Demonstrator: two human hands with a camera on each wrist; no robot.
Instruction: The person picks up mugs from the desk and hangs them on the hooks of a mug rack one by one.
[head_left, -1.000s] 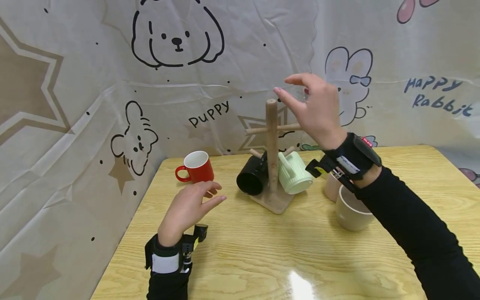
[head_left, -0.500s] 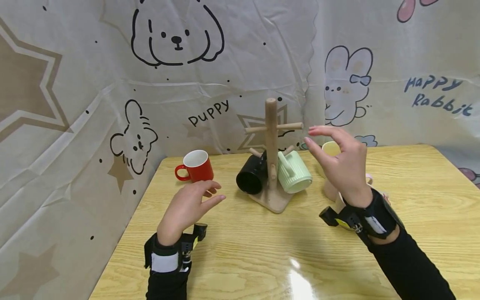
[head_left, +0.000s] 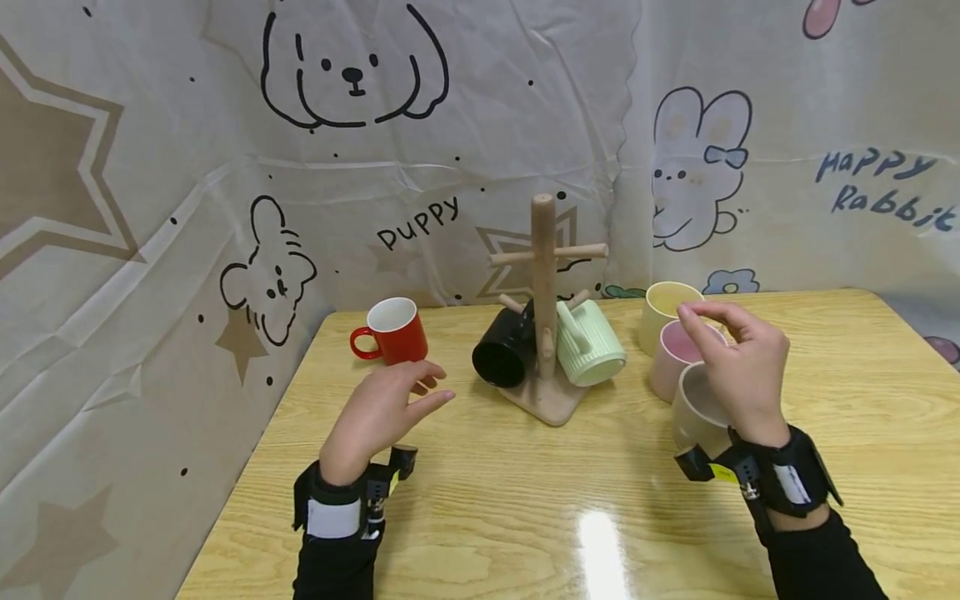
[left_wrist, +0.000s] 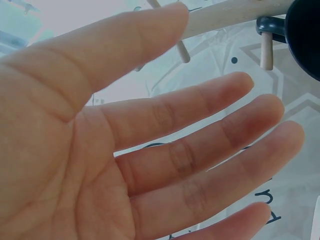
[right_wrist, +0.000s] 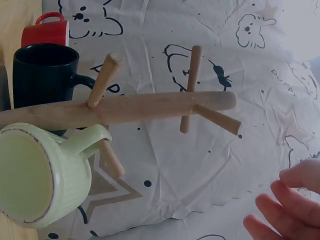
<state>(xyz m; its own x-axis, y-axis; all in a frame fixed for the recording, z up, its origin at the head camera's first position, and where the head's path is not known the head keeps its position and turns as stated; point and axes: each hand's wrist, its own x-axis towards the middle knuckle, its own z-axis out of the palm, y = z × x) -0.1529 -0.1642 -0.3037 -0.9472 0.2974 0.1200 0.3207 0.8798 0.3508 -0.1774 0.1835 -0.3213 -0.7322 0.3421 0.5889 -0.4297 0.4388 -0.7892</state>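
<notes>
My left hand (head_left: 378,412) hovers over the table in front of the red mug (head_left: 397,333), holding nothing; in the left wrist view its fingers are spread. At the right, my right hand (head_left: 746,375) is over the pink cup (head_left: 670,367) and the beige cup (head_left: 693,417), overlapping both. Its fingers are loosely bent with nothing between them. In the middle stands a wooden mug tree (head_left: 543,283). A black mug (head_left: 504,354) and a light green ribbed mug (head_left: 591,343) hang by their handles from its lower pegs, mouths tilted down.
A yellow cup (head_left: 667,312) stands behind the pink one. The mug tree's upper pegs (right_wrist: 217,120) carry nothing. A printed cloth (head_left: 450,100) hangs behind and left of the wooden table (head_left: 495,508).
My right hand has come down and to the right, from beside the top of the mug tree to over the cups. The left hand has hardly moved.
</notes>
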